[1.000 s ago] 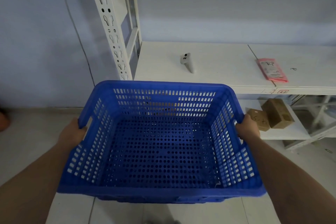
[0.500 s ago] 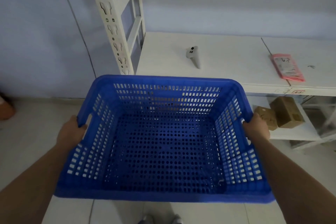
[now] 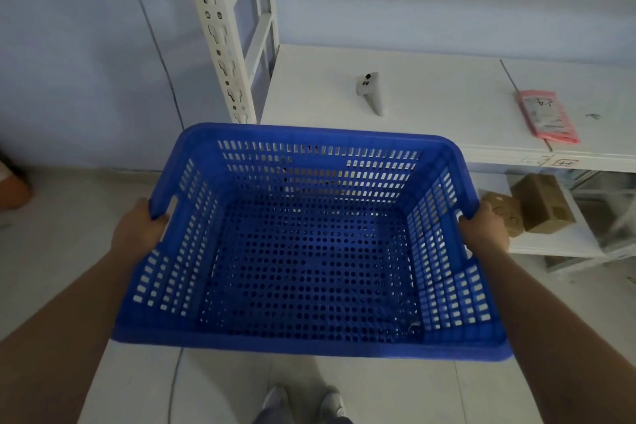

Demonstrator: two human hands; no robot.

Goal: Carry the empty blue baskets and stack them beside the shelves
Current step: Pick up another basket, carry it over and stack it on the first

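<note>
An empty blue perforated plastic basket [image 3: 309, 342] fills the middle of the head view, held level above the floor. My left hand [image 3: 137, 225] grips the handle slot in its left wall. My right hand [image 3: 483, 229] grips the rim on its right wall. The basket's far rim overlaps the front edge of the white shelf [image 3: 430, 79]. The white slotted shelf upright [image 3: 216, 27] rises just beyond the basket's far left corner.
On the shelf lie a white controller [image 3: 370, 91] and a pink packet [image 3: 547, 115]. Two cardboard boxes [image 3: 530, 208] sit on the lower shelf at right. An orange object [image 3: 13, 189] is by the wall at far left. My shoes [image 3: 303, 401] show on the tiled floor.
The basket has come closer to the shelf and sits lower in view. The shelf and its items have shifted right and down as I moved forward.
</note>
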